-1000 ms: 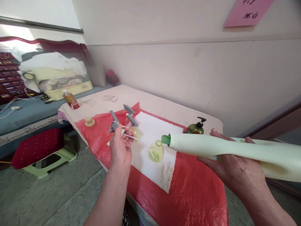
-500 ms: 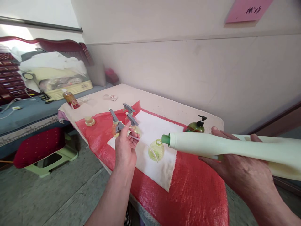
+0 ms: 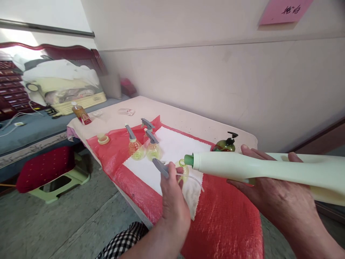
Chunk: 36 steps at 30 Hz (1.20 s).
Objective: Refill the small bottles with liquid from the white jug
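Simultaneously, the right hand [image 3: 280, 196] clasped a long pale-green plastic vessel [image 3: 229, 162], contents hidden, while the left hand [image 3: 174, 194] pinched a grey spray head [image 3: 161, 168] beside an uncapped, round yellow-green transparent bottle [image 3: 185, 172] on white cloth [image 3: 175, 142]; beyond stood grey-topped spray bottles [image 3: 153, 150], contents indistinct.

Left hand [image 3: 172, 196] pinched; right hand [image 3: 281, 196] curled

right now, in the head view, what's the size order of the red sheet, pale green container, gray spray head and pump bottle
1. Red sheet
2. Pale green container, cut off by the frame
Smallest, unranked: gray spray head and pump bottle; they look similar, both partly hidden.
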### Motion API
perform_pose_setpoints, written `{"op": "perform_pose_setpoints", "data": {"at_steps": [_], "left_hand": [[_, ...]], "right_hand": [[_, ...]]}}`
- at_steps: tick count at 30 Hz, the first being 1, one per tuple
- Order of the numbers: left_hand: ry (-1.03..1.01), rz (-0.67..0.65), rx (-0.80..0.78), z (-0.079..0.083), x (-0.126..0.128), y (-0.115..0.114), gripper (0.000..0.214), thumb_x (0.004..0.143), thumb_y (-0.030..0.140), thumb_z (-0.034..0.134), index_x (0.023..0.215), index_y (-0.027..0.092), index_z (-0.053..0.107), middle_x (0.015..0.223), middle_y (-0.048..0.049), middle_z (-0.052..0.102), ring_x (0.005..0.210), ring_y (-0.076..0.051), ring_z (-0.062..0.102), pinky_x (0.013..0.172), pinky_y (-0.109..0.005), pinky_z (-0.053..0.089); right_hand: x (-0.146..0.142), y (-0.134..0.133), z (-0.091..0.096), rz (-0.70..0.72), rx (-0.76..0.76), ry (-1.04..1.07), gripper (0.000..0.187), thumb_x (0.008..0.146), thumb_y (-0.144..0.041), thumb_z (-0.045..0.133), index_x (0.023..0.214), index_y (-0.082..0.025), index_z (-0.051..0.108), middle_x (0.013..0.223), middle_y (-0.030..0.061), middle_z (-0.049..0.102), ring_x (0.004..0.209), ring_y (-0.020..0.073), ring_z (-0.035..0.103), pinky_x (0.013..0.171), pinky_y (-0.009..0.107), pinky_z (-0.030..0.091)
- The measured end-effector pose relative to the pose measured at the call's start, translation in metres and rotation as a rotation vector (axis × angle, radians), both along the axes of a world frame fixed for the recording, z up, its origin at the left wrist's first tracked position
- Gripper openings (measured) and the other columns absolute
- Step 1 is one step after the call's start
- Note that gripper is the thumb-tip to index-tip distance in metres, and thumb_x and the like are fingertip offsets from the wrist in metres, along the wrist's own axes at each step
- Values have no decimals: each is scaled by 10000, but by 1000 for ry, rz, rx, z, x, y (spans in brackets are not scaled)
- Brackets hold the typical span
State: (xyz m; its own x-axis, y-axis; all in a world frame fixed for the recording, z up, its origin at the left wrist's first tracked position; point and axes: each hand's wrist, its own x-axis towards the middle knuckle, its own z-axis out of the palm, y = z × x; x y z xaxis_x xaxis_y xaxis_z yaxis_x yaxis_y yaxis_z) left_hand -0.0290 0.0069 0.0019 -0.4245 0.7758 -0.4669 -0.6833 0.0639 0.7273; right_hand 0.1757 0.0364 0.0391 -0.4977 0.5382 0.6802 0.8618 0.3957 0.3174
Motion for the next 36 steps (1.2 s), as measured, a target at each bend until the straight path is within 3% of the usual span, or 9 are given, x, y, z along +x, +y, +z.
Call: {"op": "perform_pose_setpoints", "data": {"at_steps": [3,7,11,15,18,23,36], "left_hand": [[54,-111,24,-16,29,-19,431,819,628,586,1060,270,601,1047,-67,626,1020,-211,595,841,-313,459],[42,-253,91,-28,53,-37,337,771,466,695,1057,303,626,975,-61,621,951,-230,580,825,-355,458],[86,-360,161,-18,60,-42,308,653,216,743,950,279,693,907,-40,610,833,-211,559,767,-342,454],[165,-459,294,0,56,-37,304,581,84,669,830,250,726,1113,-47,587,831,-181,552,733,-308,454],[200,-480,351,9,52,-33,181,577,60,655,676,211,672,1169,-59,562,875,-190,555,759,-307,453],[202,-521,371,12,49,-35,168,582,35,646,651,185,615,1039,-57,549,777,-155,507,709,-293,419],[203,-558,400,10,52,-36,184,581,18,642,661,160,559,1024,-22,526,737,-110,446,652,-258,361]], "right_hand": [[-3,1,2,8,21,-2,500,955,-468,482,1296,-110,556,1236,175,646,1087,329,643,1156,604,201],[-4,1,2,21,12,14,549,959,-469,475,1360,-94,509,1224,189,650,1076,327,650,1156,605,201],[-4,1,1,24,25,4,610,951,-447,507,1449,-108,416,1242,187,643,1094,338,643,1144,609,229],[-3,1,1,26,39,-4,637,959,-424,502,1500,-129,341,1256,184,639,1099,347,641,1136,610,249],[-3,0,1,16,35,-6,664,958,-468,491,1509,-136,325,1276,181,628,1112,350,634,1146,612,230],[-1,0,2,8,17,-20,736,936,-582,473,1481,-97,378,1290,192,616,1122,362,625,1159,607,207],[-6,-1,9,14,67,-44,592,943,-483,495,1353,-57,526,1217,178,661,1078,320,654,1164,576,210]]}}
